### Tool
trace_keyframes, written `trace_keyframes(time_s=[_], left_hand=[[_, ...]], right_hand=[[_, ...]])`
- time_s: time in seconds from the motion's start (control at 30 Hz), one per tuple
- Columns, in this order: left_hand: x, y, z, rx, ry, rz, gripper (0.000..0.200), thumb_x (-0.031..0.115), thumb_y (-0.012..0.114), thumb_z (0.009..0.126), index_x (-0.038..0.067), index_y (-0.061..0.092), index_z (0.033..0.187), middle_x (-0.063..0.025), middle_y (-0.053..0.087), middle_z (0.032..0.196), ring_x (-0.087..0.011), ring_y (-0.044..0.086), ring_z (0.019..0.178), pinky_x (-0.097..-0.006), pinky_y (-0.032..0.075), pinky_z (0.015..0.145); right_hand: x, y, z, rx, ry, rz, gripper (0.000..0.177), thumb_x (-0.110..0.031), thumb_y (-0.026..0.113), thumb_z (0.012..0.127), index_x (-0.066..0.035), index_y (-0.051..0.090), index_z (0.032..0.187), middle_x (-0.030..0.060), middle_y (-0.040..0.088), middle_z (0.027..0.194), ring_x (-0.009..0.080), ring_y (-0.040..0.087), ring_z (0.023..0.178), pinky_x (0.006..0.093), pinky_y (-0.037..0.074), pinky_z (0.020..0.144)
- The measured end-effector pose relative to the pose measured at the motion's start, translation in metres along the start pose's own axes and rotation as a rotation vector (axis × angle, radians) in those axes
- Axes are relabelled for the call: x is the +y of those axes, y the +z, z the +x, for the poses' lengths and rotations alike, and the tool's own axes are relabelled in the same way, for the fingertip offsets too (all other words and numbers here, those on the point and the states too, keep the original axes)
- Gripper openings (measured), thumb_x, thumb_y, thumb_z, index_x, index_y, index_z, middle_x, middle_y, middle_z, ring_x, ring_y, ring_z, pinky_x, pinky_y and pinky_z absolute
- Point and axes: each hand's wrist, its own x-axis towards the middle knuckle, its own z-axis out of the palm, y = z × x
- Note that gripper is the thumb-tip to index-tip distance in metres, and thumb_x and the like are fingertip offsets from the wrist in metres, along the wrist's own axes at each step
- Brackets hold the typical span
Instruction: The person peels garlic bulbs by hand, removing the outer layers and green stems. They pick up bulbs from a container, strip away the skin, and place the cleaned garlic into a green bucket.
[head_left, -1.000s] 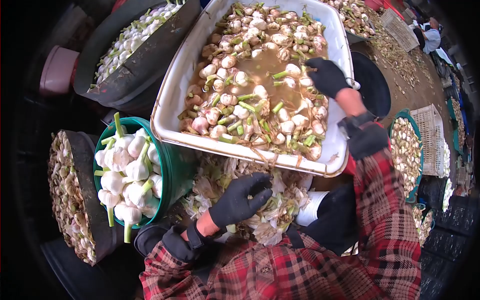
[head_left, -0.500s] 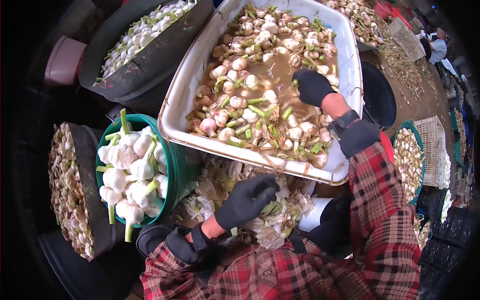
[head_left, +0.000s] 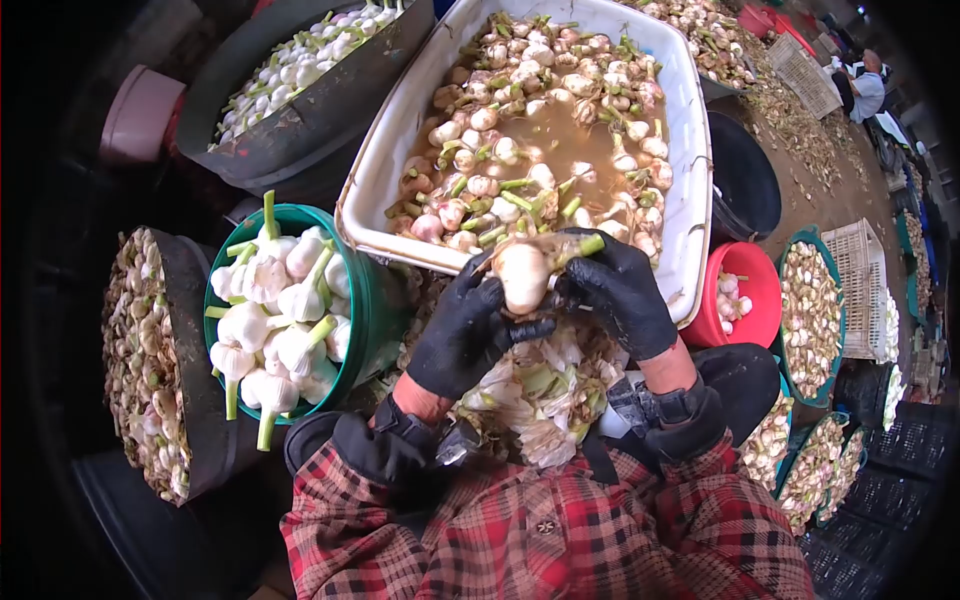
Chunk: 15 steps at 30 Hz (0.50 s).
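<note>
A garlic bulb with brownish outer skin and a green stem stub is held up between my two black-gloved hands, over the near rim of the white tub. My left hand grips the bulb's left side. On the stem side, my right hand has its fingers closed round the neck. Inside the tub, many unpeeled garlic bulbs float in muddy water. Below my hands lies a heap of stripped garlic skins.
To the left, a green bucket is full of clean white garlic. A red bucket with a few bulbs stands right of the tub. Dark containers of garlic line the left side. Far right, a person sits near a crate.
My right hand has come out of the tub with a garlic bulb and moved toward me. My left hand has risen to meet it and now holds the bulb too.
</note>
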Motion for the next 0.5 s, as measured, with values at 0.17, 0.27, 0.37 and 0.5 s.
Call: trace_keyframes(time_s=[0.17, 0.27, 0.37, 0.5], left_hand=[[0.005, 0.007, 0.003, 0.171, 0.204, 0.219, 0.051, 0.005, 0.064, 0.086, 0.002, 0.041, 0.132, -0.0123, 0.051, 0.128, -0.0246, 0.057, 0.113, -0.0417, 0.053, 0.092], [-0.002, -0.005, 0.008, 0.378, 0.390, 0.578, 0.052, -0.004, 0.071, 0.076, 0.000, 0.046, 0.122, -0.0089, 0.053, 0.117, -0.0185, 0.056, 0.108, -0.0312, 0.052, 0.090], [-0.008, -0.002, 0.006, 0.376, 0.536, 0.815, 0.050, -0.003, 0.073, 0.076, 0.000, 0.048, 0.119, -0.0090, 0.052, 0.119, -0.0179, 0.056, 0.107, -0.0285, 0.050, 0.091], [-0.014, -0.004, 0.006, 0.410, 0.595, 1.009, 0.047, 0.000, 0.075, 0.075, 0.001, 0.051, 0.115, -0.0080, 0.053, 0.112, -0.0160, 0.057, 0.103, -0.0273, 0.049, 0.087]], right_hand=[[0.006, 0.017, -0.002, 0.309, -0.395, -0.745, 0.037, -0.009, 0.073, 0.080, -0.001, 0.060, 0.115, 0.0096, 0.068, 0.100, 0.0126, 0.065, 0.079, 0.0258, 0.053, 0.068], [-0.007, 0.043, -0.014, 0.263, -0.454, -0.715, 0.029, -0.007, 0.074, 0.077, -0.004, 0.065, 0.104, 0.0098, 0.067, 0.097, 0.0191, 0.067, 0.078, 0.0316, 0.054, 0.069], [-0.005, 0.057, -0.013, 0.274, -0.656, -0.921, 0.026, -0.004, 0.072, 0.076, -0.005, 0.065, 0.101, 0.0111, 0.065, 0.095, 0.0236, 0.067, 0.081, 0.0328, 0.053, 0.071], [0.006, 0.054, -0.012, 0.269, -0.714, -1.064, 0.022, -0.007, 0.071, 0.076, -0.007, 0.066, 0.097, 0.0105, 0.063, 0.090, 0.0279, 0.064, 0.080, 0.0358, 0.052, 0.070]])
